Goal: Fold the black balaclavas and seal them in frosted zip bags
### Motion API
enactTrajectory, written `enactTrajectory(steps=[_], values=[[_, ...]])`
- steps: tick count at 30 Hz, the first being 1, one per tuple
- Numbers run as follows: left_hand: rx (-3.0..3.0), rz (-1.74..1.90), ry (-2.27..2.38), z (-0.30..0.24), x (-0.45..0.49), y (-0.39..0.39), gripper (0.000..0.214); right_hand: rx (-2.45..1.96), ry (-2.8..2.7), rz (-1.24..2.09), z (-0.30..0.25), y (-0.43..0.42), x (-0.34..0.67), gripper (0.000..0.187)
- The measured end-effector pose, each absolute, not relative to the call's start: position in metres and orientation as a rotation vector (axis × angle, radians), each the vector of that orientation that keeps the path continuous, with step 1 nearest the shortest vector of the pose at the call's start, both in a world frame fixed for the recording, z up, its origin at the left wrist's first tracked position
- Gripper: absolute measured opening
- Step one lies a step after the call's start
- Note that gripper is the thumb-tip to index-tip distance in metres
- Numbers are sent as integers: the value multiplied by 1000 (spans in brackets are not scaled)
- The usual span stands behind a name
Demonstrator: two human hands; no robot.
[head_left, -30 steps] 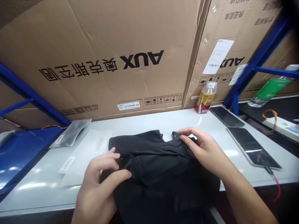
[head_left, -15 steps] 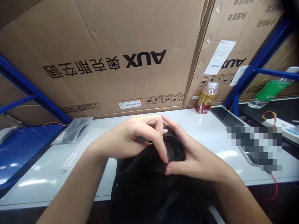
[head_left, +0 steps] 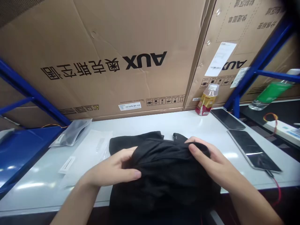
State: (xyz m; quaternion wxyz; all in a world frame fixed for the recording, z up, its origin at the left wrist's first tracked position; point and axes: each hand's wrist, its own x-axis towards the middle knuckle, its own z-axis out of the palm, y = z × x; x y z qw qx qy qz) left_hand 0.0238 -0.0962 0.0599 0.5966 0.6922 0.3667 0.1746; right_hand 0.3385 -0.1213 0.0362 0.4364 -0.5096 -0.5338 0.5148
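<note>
A piece of black cloth (head_left: 164, 175), perhaps a garment, is spread between my two hands over the table's front edge. My left hand (head_left: 114, 167) grips its left side, thumb on the near face and fingers hidden behind the fabric. At the upper right edge, my right hand (head_left: 208, 156) pinches the cloth with the thumb in front. Folds run across its top between the hands. Behind it, more black fabric (head_left: 133, 140) lies on the table, with a small dark end showing to the right; whether these parts join is hidden.
On the white table (head_left: 145, 123) lie clear plastic bags (head_left: 75, 132) at left. At right are a drink bottle (head_left: 207, 100), a dark phone (head_left: 227, 118) and another phone (head_left: 254, 150) with a red cable. Large cardboard boxes (head_left: 105, 37) and blue frame bars (head_left: 236, 100) stand behind.
My hands have moved apart, the left one leftward and down, the right one rightward. The bunched cloth is now spread wider, and black fabric shows on the table behind it.
</note>
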Motion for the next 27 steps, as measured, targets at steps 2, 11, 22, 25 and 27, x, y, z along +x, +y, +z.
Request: enactTrajectory(steps=[2, 11, 22, 25, 27], values=[[1619, 455, 938, 77, 14, -97, 43, -1325, -1398, 1302, 33, -125, 351, 43], [2325, -113, 1512, 81, 36, -52, 51, -1780, -1830, 747, 10, -110, 373, 49], [2813, 111, 1450, 30, -6, -128, 29, -1604, -1624, 1100, -1, -96, 399, 59], [3004, 250, 1468, 25, -12, -150, 17, -1606, -1536, 1016, -6, -85, 403, 53], [2990, 236, 1383, 31, -10, -163, 12, -1653, -1545, 936, -8, -76, 406, 51]])
